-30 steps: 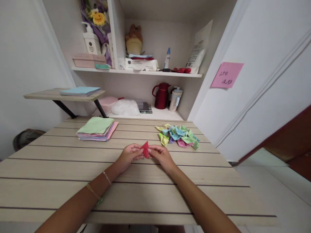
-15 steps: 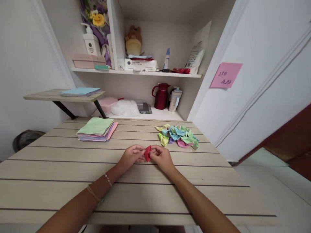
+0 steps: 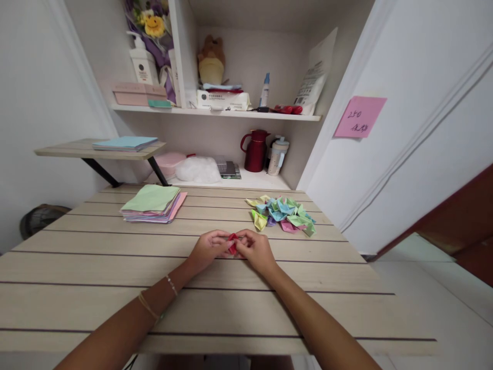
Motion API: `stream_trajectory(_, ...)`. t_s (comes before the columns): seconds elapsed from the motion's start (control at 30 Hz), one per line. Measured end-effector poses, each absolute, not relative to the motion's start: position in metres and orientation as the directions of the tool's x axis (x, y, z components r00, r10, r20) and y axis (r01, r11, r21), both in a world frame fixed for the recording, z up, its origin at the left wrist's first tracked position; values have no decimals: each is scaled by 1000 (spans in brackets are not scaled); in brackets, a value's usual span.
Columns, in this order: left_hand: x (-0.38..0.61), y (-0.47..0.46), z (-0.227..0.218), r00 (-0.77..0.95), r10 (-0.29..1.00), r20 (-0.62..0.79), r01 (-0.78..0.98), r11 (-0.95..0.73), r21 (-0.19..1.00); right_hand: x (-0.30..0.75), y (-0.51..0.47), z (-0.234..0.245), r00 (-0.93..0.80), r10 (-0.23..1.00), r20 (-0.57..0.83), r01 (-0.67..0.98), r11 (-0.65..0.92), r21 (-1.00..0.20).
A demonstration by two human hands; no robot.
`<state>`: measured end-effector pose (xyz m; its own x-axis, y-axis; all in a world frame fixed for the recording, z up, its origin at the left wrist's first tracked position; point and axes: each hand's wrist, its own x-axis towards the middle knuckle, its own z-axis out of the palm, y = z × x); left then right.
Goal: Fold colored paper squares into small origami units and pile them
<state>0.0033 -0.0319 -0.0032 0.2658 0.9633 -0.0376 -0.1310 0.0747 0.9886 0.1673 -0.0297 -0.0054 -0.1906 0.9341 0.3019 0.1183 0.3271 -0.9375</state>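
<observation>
Between my two hands is a small piece of folded red paper (image 3: 232,244), held just over the middle of the wooden table (image 3: 231,308). My left hand (image 3: 210,247) pinches its left side between thumb and fingers. From the other side my right hand (image 3: 254,247) grips it, fingertips closed on the paper. The fingers cover much of the red paper, so its full shape is hidden. Beyond my right hand lies a heap of folded paper boats (image 3: 283,211) in green, blue, yellow, pink and purple. A stack of coloured paper sheets (image 3: 154,201) sits beyond my left hand.
At the back left, a raised shelf (image 3: 65,149) on black legs carries a pad of blue paper (image 3: 125,143). Behind the table, a cabinet holds a red thermos jug (image 3: 256,151), a speckled cup (image 3: 278,156) and a white plastic bag (image 3: 198,170).
The red paper has turned and now shows less between my fingers. My hands have come closer together around it. The view has tilted slightly downward.
</observation>
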Motion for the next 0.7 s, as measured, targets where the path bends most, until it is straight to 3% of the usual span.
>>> stream_trajectory(0.17,0,-30,1,224,972,-70,-200,116,973,168,-26,-4,-277,924,264,-119,240,-963)
stream_trajectory(0.33,-3,-32,4,250,967,-54,-271,123,955,169,-24,-3,-302,915,268,-220,206,-953)
stream_trajectory(0.53,-4,-29,3,214,975,-55,-227,105,968,170,-26,-3,-278,922,271,-87,257,-962)
stream_trajectory(0.7,-3,-29,0,199,979,43,-130,-17,991,170,-23,-8,-245,921,305,-47,303,-952)
